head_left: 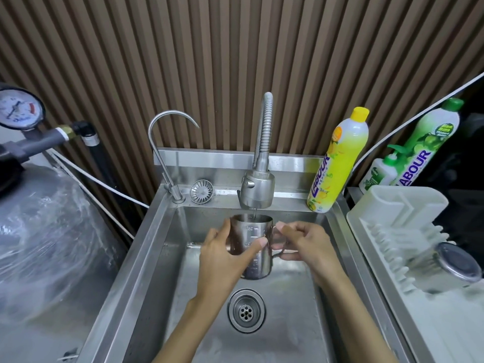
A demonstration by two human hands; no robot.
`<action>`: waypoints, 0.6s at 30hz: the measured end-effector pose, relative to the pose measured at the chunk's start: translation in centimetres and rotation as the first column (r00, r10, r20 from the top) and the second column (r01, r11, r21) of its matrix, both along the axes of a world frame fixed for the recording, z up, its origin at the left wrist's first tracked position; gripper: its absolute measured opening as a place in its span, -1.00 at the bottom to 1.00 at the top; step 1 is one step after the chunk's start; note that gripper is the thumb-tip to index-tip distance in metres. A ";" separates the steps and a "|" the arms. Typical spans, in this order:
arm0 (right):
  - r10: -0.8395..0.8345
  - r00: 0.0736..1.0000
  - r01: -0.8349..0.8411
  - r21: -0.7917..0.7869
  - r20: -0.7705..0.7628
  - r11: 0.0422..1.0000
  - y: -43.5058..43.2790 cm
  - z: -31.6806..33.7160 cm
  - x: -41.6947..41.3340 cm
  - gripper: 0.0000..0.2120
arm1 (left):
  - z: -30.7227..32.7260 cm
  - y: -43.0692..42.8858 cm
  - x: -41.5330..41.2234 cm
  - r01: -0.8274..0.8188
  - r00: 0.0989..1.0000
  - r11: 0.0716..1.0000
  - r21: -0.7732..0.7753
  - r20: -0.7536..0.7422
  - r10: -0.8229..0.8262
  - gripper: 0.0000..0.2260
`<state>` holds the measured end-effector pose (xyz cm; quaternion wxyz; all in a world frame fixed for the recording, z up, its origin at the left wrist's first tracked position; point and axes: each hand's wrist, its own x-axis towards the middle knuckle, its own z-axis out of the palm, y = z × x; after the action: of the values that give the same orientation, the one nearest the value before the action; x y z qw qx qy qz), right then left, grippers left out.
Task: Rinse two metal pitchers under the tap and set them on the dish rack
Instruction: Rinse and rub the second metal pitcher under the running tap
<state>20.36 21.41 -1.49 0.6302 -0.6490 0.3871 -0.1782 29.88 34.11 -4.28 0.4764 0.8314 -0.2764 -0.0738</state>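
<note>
- Wall point(235, 48): brown vertical slats with dark grooves between them, a regular stripe pattern
- Sink point(146, 258): silver-grey steel with a dull sheen
- Pitcher point(255, 260): silver metal with faint measuring marks down its side
- Tap point(258, 189): matte silver head on a ribbed silver hose
- Dish rack point(392, 205): off-white plastic
- Yellow bottle point(337, 163): yellow cap, body fading from white to bright yellow, blue lettering, lemon pictures
- Green bottle point(429, 142): green cap, white and green body, lime pictures, blue lettering
- Pump bottle point(379, 171): white with a green pump
- Gauge point(19, 108): white face, black rim, a small red segment
- Cable point(104, 183): white
</note>
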 end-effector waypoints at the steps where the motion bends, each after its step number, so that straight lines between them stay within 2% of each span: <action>1: -0.009 0.998 0.002 -0.114 -0.061 0.993 -0.1 0.7 -0.2 -0.83 | -0.2 -0.2 -0.1 0.025 0.998 0.999 -0.022 -0.057 -0.026 -0.52; 4: -0.060 0.979 -0.045 -0.493 -0.195 0.869 0.1 1.8 -0.7 -0.81 | -0.7 -0.9 -0.3 0.112 0.957 0.977 -0.181 -0.247 -0.155 -0.56; 6: -0.065 0.982 -0.050 -0.579 -0.176 0.814 0.5 2.1 -1.0 -0.84 | -0.9 -1.5 -0.4 0.116 0.938 0.958 -0.262 -0.288 -0.192 -0.59; 7: -0.050 0.992 -0.024 -0.559 -0.118 0.829 0.5 2.0 -1.1 -0.85 | -0.9 -1.8 -0.4 0.107 0.936 0.948 -0.299 -0.290 -0.198 -0.56; 9: 0.010 0.999 0.009 -0.373 0.049 0.928 0.2 1.5 -1.0 -0.87 | -0.9 -2.2 -0.2 0.055 0.937 0.926 -0.374 -0.302 -0.178 -0.42; 11: 0.068 0.982 -0.041 -0.150 0.177 0.988 -0.1 0.5 -0.7 -0.89 | -0.8 -2.5 0.1 0.025 0.971 0.922 -0.386 -0.209 -0.114 -0.26; 14: 0.076 0.956 -0.098 0.062 0.284 0.993 -0.4 -1.3 -0.1 -0.90 | 0.3 -2.2 0.3 0.068 0.998 0.941 -0.332 0.037 -0.059 -0.24; 16: 0.043 0.926 -0.134 0.218 0.376 0.967 -0.3 -1.7 0.3 -0.89 | 0.7 -1.8 0.4 0.090 0.991 0.950 -0.298 0.120 -0.056 -0.26; 18: 0.021 0.925 -0.134 0.273 0.379 0.953 0.0 -1.8 0.5 -0.87 | 1.0 -1.3 0.4 0.060 0.990 0.964 -0.260 0.137 -0.025 -0.22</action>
<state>20.87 21.37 -3.26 0.7880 -0.5175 0.2568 -0.2129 30.24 32.84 -3.23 0.5618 0.7575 -0.3325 0.0086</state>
